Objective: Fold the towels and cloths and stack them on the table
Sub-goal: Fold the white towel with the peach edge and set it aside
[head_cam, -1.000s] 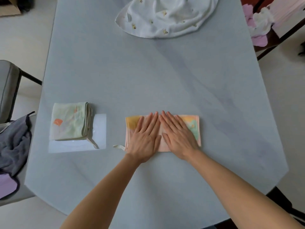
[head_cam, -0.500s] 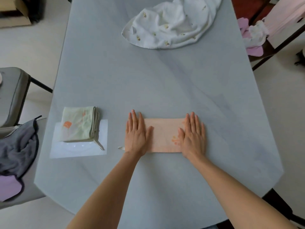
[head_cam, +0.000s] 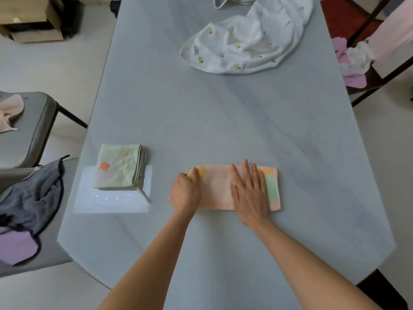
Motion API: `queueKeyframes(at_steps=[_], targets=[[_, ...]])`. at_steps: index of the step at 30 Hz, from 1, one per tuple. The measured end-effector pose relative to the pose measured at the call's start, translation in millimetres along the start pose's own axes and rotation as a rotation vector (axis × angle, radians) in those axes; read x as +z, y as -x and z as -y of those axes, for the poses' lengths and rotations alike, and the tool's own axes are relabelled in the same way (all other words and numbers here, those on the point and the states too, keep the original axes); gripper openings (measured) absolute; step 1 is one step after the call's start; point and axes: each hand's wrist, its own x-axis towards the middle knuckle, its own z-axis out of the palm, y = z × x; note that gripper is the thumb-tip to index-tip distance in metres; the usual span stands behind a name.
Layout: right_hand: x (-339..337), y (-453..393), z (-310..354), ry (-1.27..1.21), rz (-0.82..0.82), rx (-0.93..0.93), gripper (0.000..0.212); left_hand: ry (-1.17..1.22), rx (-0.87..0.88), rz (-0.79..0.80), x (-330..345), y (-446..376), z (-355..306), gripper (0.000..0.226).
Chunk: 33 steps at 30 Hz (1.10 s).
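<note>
Pink towel (head_cam: 220, 186) lies in the lower middle of the frame, long axis running left-right. Its left end is gripped by the left hand (head_cam: 184, 193) (nearer the fold's start); the right hand (head_cam: 250, 193) is pressed flat on it.

No words, labels, brands or numbers can be read anywhere here. The pink towel (head_cam: 218, 186), the green folded cloth (head_cam: 118, 167) left of it and the white cloth (head_cam: 245, 39) beyond it carry only printed patterns, no lettering. The cardboard box (head_cam: 29, 19) shows no legible marking.
</note>
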Motion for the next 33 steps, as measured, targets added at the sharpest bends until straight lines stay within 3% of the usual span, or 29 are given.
queueKeyframes(at_steps=[4, 9, 14, 18, 20, 21, 23, 26, 29, 33], targets=[[5.5, -0.5, -3.7, 0.029, -0.022, 0.006, 0.053, 0.09, 0.028, 0.056, 1.8, 3.4, 2.3, 0.056], [11.4, 0.4, 0.3, 0.031, -0.057, 0.018, 0.056, 0.369, 0.163, 0.047, -3.2, -3.9, 8.7, 0.028], [12.8, 0.9, 6.6, 0.08, 0.012, 0.051, 0.059, 0.495, 0.168, 0.03, -1.0, -1.0, 14.4, 0.024], [9.0, -5.2, 5.0, -0.019, 0.088, -0.015, 0.059, 0.535, 0.192, 0.027, -13.2, 7.3, 6.7, 0.019], [-5.8, -4.0, -4.1, -0.224, 0.042, -0.093, 0.055, 0.541, 0.24, 0.023, -21.0, 21.1, -5.2, 0.018], [-16.6, -3.4, -7.8, -0.439, 0.037, -0.068, 0.051, 0.549, 0.279, 0.04, -21.9, 28.8, -11.9, 0.02], [-40.4, -4.8, -16.8, -0.924, 0.027, 0.194, 0.037, 0.546, 0.359, 0.103, -17.6, 45.4, -26.0, 0.028], [-76.5, -12.3, -34.2, -1.311, -0.003, 0.572, 0.022, 0.481, 0.426, 0.212, 3.5, 65.6, -47.6, 0.038], [-93.6, -14.7, -49.7, -1.394, 0.169, 0.659, 0.029, 0.367, 0.473, 0.296, 33.0, 81.3, -61.9, 0.046], [-84.1, -16.2, -67.2, -1.101, 0.187, 0.659, 0.019, 0.226, 0.492, 0.369, 62.1, 93.0, -74.6, 0.063]])
